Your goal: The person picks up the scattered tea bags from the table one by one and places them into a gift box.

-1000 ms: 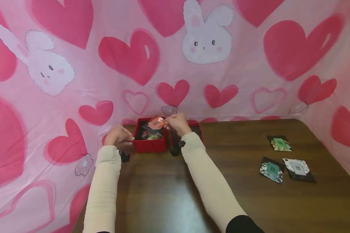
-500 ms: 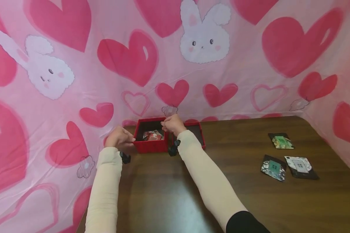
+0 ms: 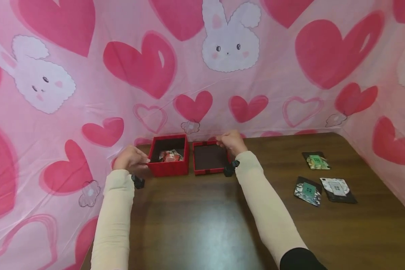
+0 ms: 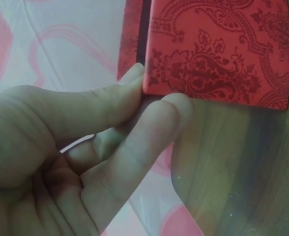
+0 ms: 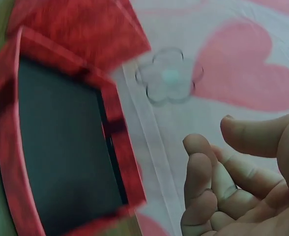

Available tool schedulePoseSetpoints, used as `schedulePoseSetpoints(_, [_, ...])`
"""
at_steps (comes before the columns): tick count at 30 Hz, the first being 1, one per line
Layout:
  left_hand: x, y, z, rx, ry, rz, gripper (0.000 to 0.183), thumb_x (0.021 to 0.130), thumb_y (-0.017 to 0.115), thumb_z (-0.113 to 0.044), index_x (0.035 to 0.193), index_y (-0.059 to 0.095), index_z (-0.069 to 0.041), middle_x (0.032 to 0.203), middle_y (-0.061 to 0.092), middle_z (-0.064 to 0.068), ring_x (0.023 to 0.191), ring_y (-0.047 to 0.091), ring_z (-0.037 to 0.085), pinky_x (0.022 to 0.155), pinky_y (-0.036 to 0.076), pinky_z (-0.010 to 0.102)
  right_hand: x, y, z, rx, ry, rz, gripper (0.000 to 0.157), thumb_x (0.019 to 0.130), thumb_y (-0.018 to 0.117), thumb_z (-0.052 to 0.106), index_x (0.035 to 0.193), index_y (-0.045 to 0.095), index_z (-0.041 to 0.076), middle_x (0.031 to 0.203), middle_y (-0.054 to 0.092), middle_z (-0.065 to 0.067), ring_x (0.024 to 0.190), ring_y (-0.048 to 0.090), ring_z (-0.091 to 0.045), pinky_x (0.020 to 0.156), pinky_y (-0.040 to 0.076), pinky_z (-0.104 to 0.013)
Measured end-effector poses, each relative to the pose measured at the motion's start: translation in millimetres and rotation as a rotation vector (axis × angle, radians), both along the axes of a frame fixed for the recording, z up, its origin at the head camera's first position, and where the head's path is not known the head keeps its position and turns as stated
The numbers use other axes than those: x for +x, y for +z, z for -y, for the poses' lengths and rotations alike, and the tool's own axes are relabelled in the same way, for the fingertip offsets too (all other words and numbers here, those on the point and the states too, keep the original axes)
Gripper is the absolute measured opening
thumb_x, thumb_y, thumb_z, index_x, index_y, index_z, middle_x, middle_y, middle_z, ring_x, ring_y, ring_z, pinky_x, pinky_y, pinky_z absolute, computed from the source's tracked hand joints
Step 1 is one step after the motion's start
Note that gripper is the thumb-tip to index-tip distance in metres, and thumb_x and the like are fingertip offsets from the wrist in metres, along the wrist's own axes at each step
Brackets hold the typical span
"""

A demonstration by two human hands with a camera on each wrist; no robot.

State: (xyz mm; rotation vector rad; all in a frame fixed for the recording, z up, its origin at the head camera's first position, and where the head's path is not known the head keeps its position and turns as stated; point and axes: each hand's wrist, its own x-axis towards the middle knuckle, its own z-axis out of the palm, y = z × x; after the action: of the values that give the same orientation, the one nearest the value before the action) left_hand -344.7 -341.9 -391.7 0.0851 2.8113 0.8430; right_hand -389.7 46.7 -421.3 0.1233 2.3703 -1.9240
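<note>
A red box with a dark inside stands at the back of the table, holding several small sachets, a red-orange one on top. My left hand pinches the box's near left corner. In the left wrist view, thumb and fingers meet at the edge of its red patterned wall. Beside the box lies its red lid, dark inside facing up. Over the lid's right side hovers my right hand. The right wrist view shows this hand holding nothing, thumb apart from loosely bent fingers.
At the right of the wooden table lie three sachets: a yellow-green one, a teal-labelled one and a white and black one. A pink cloth with hearts and rabbits hangs behind the table and along its sides.
My right hand has let the red-orange sachet go into the box and moved right, from over the box to over the lid. The left hand keeps its grip on the box.
</note>
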Motion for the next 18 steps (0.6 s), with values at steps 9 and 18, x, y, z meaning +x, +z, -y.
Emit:
schedulePoseSetpoints(9, [-2.3,2.6,-10,0.098,0.053,0.062,0.027,0.088,0.078,-0.011,0.106,0.075,0.008,0.091,0.075,0.016,0.073,0.069,0.024,0.072,0.059,0.034,9.6,-13.3,-83,0.061,-0.064,-0.026,0.029,0.092,0.071,0.011,0.109,0.072,-0.013,0.09,0.072,-0.015,0.09,0.065,-0.034,0.089,0.052,-0.046])
schedulePoseSetpoints(18, [-0.6,-0.5,0,-0.003,0.006,0.018,0.029,0.088,0.078,-0.016,0.108,0.076,0.005,0.097,0.075,0.017,0.086,0.065,0.025,0.08,0.058,0.041,26.9,-21.0,-171,0.187,-0.115,0.008,0.036,0.094,0.071,0.019,0.11,0.071,-0.013,0.09,0.074,-0.012,0.1,0.06,-0.042,0.092,0.049,-0.053])
